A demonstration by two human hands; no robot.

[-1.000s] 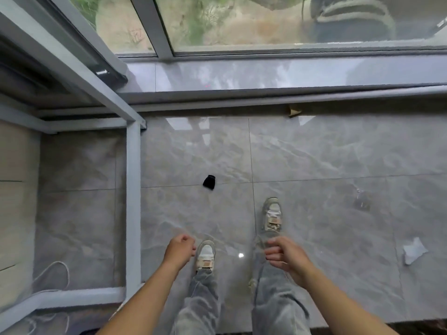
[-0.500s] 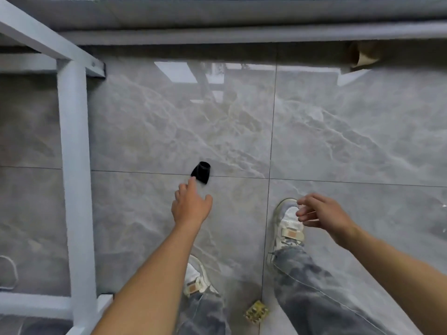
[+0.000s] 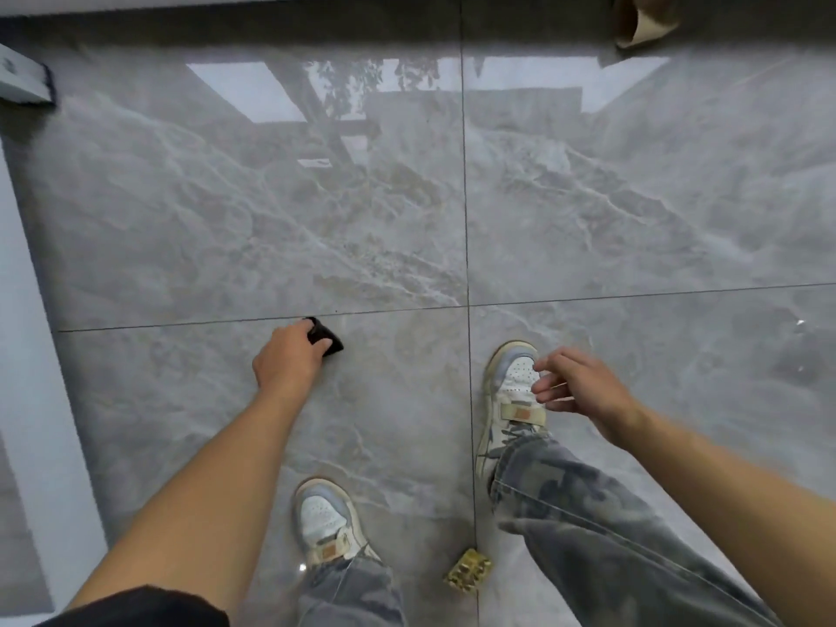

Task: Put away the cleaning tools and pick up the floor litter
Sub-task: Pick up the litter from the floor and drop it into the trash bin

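A small black piece of litter (image 3: pixel 329 342) lies on the grey marble floor (image 3: pixel 362 219) by a tile joint. My left hand (image 3: pixel 286 360) reaches down to it, fingers closed around its left side, with part of the litter hidden under the fingers. My right hand (image 3: pixel 577 387) hovers above my right shoe (image 3: pixel 513 391), fingers loosely spread and holding nothing. A small gold wrapper (image 3: pixel 468 575) lies on the floor between my feet, near the bottom of the view.
A white metal frame post (image 3: pixel 31 355) runs along the left edge. A brown paper scrap (image 3: pixel 644 20) lies against the wall base at the top right. My left shoe (image 3: pixel 323 522) stands near the bottom centre.
The view has dropped closer to the floor. My left hand has moved forward from just short of the black litter and closed its fingers on it. The right hand stays over the shoe.
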